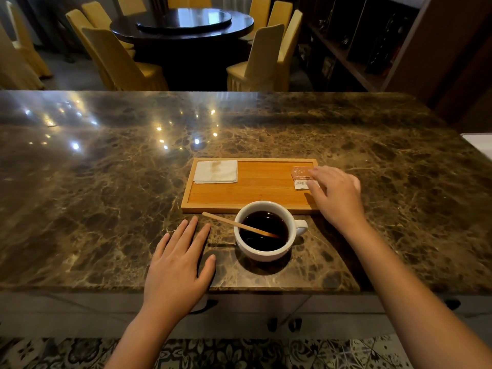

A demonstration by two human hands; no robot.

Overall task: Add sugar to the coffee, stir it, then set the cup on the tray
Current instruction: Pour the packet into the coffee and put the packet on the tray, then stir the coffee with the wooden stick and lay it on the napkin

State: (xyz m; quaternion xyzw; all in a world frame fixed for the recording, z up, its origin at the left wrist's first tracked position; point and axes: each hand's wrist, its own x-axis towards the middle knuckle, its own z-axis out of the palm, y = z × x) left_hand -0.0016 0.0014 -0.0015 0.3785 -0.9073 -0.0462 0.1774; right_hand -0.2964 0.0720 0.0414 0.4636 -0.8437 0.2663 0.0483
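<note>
A white cup (266, 250) of black coffee stands on the marble counter just in front of the wooden tray (253, 193), handle to the right. A wooden stir stick (234, 223) leans in the cup, its end pointing left. On the tray's right end lies a brown and white sugar packet (302, 174). My right hand (336, 193) reaches over that corner, fingertips touching the packet's right edge; no grip on it shows. My left hand (178, 265) lies flat on the counter left of the cup, fingers apart, holding nothing.
A folded white napkin (216, 171) with a brown stain lies on the tray's left end. The marble counter (106, 169) stretches wide to the left and back. Beyond it stand a round dark table (183, 25) and yellow-covered chairs; shelves are at the right.
</note>
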